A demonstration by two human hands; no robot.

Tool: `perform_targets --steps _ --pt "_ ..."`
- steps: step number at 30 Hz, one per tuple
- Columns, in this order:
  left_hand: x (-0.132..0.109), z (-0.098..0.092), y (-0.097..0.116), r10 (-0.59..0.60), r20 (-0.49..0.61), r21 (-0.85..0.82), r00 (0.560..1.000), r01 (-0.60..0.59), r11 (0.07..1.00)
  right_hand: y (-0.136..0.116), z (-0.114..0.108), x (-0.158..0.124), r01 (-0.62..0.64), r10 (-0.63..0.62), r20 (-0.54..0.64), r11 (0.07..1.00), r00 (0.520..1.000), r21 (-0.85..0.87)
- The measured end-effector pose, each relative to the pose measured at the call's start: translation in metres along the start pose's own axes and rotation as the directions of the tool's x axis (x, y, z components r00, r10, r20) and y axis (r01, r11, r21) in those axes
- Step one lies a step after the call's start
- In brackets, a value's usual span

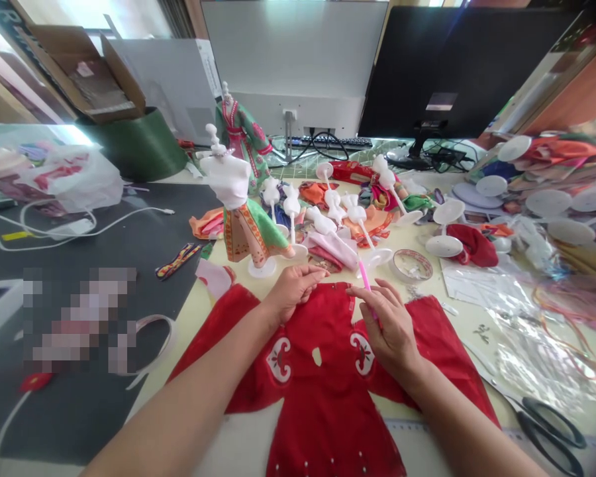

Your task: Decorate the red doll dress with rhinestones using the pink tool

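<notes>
A small red garment (322,371) lies spread flat, its wide sleeves out to both sides. It has two white appliqués with dark detail, a small hole in the middle and several pearl-like dots near the bottom edge. My left hand (298,291) is closed in a pinch over the garment's far edge; whatever its fingertips hold is too small to make out. Between the fingers of my right hand (387,321) a thin pink pen-like stick (365,275) points up and away, just right of the left fingertips. The right hand hovers over or rests on the cloth; I cannot tell which.
Beyond the hands stand a white doll mannequin (228,175) in a green and orange skirt and another in a green robe (243,136). Several small mannequins lie around. Tape (412,265), black-handled scissors (546,417) and plastic bags (541,364) are at right, monitors (298,59) behind.
</notes>
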State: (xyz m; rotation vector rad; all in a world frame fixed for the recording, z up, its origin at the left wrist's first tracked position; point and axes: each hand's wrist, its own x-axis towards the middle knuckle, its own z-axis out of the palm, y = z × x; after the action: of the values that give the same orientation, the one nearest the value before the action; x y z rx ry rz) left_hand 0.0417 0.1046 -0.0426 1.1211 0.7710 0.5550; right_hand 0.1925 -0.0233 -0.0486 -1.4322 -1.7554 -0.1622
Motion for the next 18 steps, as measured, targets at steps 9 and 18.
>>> perform_targets --steps 9,18 --pt "0.0007 -0.0003 -0.0014 -0.025 0.006 -0.088 1.000 0.026 0.996 -0.0030 -0.0014 -0.0010 0.018 -0.018 0.037 1.000 0.999 0.018" --pt "-0.0008 0.0000 -0.0004 -0.012 0.028 -0.095 1.000 0.015 0.995 -0.0050 -0.0018 0.0002 0.038 -0.038 -0.018 0.998 0.999 0.047"
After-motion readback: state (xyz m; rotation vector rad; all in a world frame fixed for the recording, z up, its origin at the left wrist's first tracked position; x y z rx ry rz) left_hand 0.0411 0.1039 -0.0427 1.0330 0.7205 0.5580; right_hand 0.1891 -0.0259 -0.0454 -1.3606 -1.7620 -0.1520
